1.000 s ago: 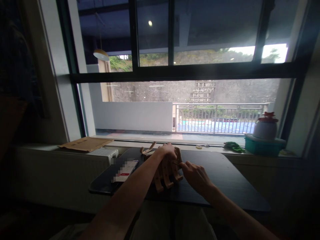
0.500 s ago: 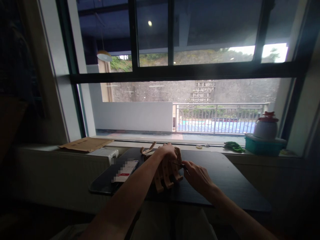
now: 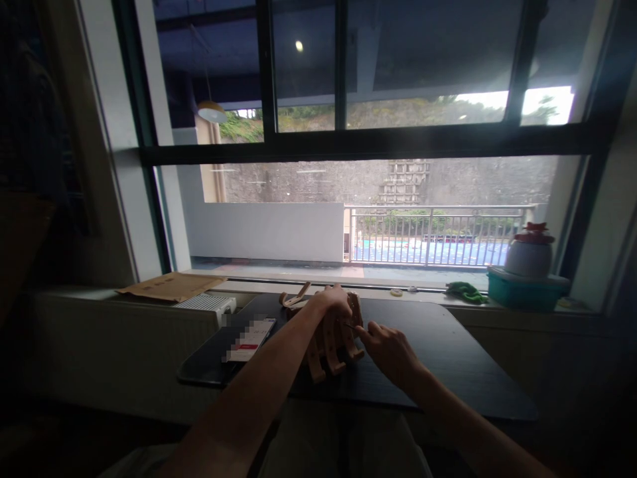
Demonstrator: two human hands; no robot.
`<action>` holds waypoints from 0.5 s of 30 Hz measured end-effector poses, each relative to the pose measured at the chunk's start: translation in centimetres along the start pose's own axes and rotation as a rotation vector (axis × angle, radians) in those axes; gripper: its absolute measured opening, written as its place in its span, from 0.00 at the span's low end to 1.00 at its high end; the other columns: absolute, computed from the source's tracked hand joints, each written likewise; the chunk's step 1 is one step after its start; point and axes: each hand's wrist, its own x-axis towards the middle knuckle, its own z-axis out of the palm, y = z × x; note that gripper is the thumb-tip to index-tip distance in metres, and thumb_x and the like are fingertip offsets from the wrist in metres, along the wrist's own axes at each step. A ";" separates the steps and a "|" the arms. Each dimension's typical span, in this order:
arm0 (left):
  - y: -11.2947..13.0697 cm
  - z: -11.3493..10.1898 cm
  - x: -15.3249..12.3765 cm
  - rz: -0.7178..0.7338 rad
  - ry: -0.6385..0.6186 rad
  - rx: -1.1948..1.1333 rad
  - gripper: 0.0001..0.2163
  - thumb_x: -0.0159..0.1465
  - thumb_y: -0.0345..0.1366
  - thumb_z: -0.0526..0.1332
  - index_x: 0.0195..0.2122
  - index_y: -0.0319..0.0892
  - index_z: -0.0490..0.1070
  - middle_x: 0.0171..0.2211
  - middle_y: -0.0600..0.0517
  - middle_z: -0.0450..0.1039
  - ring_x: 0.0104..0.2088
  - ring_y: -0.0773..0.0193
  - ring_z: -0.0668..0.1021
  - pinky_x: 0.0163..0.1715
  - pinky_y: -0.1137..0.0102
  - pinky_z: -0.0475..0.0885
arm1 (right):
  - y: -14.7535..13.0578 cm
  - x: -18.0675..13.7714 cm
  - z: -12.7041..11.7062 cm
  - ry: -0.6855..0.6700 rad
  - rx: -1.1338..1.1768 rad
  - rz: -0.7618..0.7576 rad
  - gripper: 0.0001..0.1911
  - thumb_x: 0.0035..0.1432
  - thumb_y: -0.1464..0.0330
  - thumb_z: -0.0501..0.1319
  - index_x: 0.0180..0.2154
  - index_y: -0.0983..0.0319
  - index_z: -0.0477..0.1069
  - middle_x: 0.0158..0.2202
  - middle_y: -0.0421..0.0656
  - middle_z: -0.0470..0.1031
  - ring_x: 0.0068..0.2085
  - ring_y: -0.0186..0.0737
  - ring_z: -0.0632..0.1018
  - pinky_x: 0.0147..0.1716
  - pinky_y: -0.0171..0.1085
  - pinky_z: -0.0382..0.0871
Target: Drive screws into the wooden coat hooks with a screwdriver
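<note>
A light wooden model [image 3: 332, 345] with several leg-like pieces stands on a dark table [image 3: 448, 358] below a wide window. My left hand [image 3: 332, 300] is closed over the top of the model and holds it down. Just right of it, my right hand [image 3: 385, 346] pinches a thin dark tool [image 3: 351, 325] whose tip touches the model's side. A curved wooden part [image 3: 294, 297] sticks up at the model's far left.
A white and red card [image 3: 249, 340] lies on the table's left. On the sill stand a flat cardboard envelope [image 3: 172, 287], a white box [image 3: 206, 304], a green cloth [image 3: 465, 291] and a teal tub [image 3: 525, 288] with a white pot [image 3: 529, 252] on it.
My right hand drew slightly back to the right half a second ago and has now come back in toward the model. The left hand has stayed put.
</note>
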 end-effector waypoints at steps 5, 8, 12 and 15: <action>0.1 -0.1 -0.2 0.004 0.003 -0.012 0.15 0.65 0.39 0.58 0.52 0.40 0.66 0.51 0.46 0.68 0.46 0.57 0.74 0.44 0.58 0.73 | -0.3 0.2 0.3 0.017 0.108 0.132 0.15 0.65 0.72 0.49 0.48 0.57 0.69 0.37 0.43 0.75 0.34 0.37 0.77 0.28 0.32 0.61; 0.1 -0.2 -0.3 0.004 0.004 -0.021 0.15 0.65 0.39 0.58 0.52 0.40 0.66 0.51 0.46 0.68 0.47 0.57 0.74 0.44 0.58 0.72 | -0.2 0.2 0.6 0.026 0.173 0.196 0.16 0.67 0.67 0.46 0.50 0.56 0.68 0.39 0.43 0.77 0.36 0.37 0.78 0.30 0.33 0.61; 0.2 -0.3 -0.4 0.001 -0.008 -0.040 0.15 0.65 0.39 0.58 0.51 0.40 0.66 0.51 0.46 0.68 0.47 0.57 0.74 0.45 0.58 0.72 | -0.1 0.1 0.6 0.025 0.234 0.224 0.16 0.64 0.69 0.49 0.52 0.56 0.66 0.42 0.43 0.77 0.37 0.39 0.78 0.31 0.34 0.61; 0.1 -0.2 -0.1 -0.006 -0.032 -0.065 0.15 0.65 0.39 0.58 0.51 0.40 0.66 0.51 0.46 0.68 0.47 0.57 0.74 0.45 0.58 0.72 | 0.0 -0.1 0.4 0.012 0.268 0.206 0.21 0.58 0.74 0.51 0.53 0.57 0.62 0.44 0.42 0.76 0.39 0.39 0.77 0.31 0.34 0.60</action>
